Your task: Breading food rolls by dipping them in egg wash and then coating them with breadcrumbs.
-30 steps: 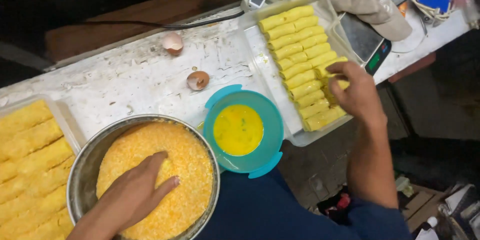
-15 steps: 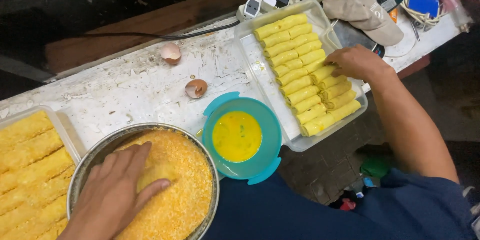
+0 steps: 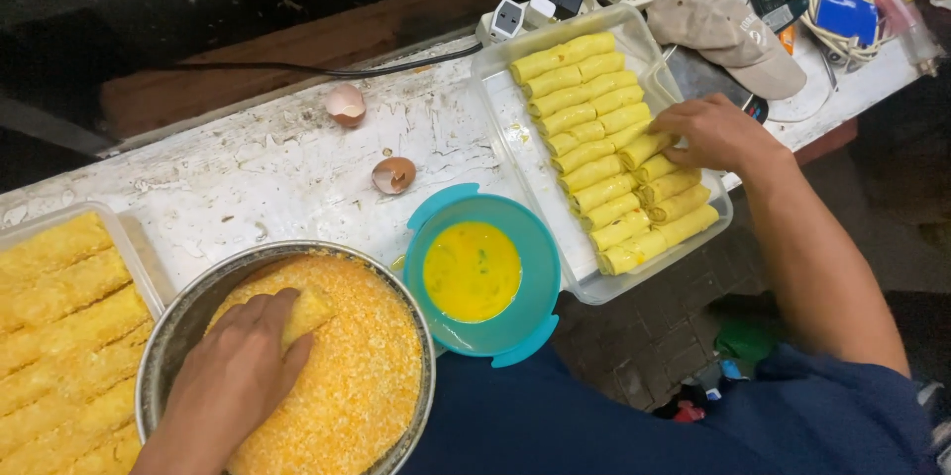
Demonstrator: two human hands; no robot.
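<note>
My left hand (image 3: 230, 384) is closed around a crumb-coated roll (image 3: 305, 311) in a metal bowl (image 3: 416, 356) full of orange breadcrumbs. My right hand (image 3: 715, 132) rests on the yellow rolls (image 3: 594, 153) in a clear plastic tray (image 3: 503, 108) at the right, its fingers pinching one roll in the right-hand column. Between the two stands a teal bowl (image 3: 530, 321) of beaten egg.
A second clear tray (image 3: 127, 237) at the far left holds several breaded rolls. Two eggshell halves (image 3: 393, 175) lie on the worn white tabletop. Beyond the roll tray are a power strip (image 3: 555, 1), a beige cap (image 3: 728, 31) and tangled cables.
My left hand has pressed deeper into the crumbs and gripped the coated roll. My right hand stays on the yellow rolls, shifted slightly along the tray.
</note>
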